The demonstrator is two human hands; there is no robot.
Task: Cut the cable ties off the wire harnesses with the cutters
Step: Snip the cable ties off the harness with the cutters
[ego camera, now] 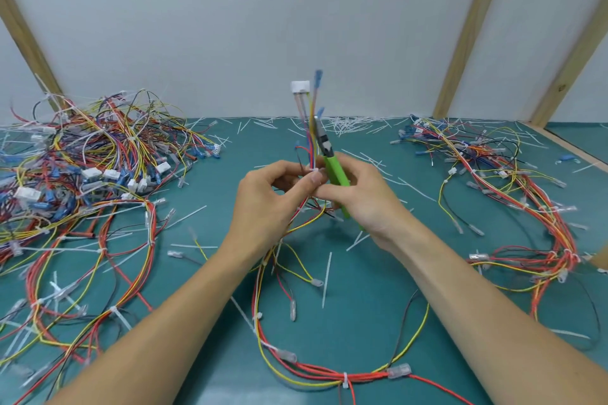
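Here, left hand (263, 197) pinches 1 harness (311, 141); right hand (358, 194) grips 1 green cutters (335, 171).

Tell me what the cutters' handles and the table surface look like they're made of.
Cutters: handles look like matte bright-green plastic or rubber sleeves; the head looks like dark metal with a slight shine. Table surface: likely a teal rubber or vinyl mat, smooth and uniformly dull.

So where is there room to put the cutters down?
Barest mat lies inside the red-and-yellow wire loop near you, between your arms; only a couple of cut ties there. The left pile and right pile are crowded.
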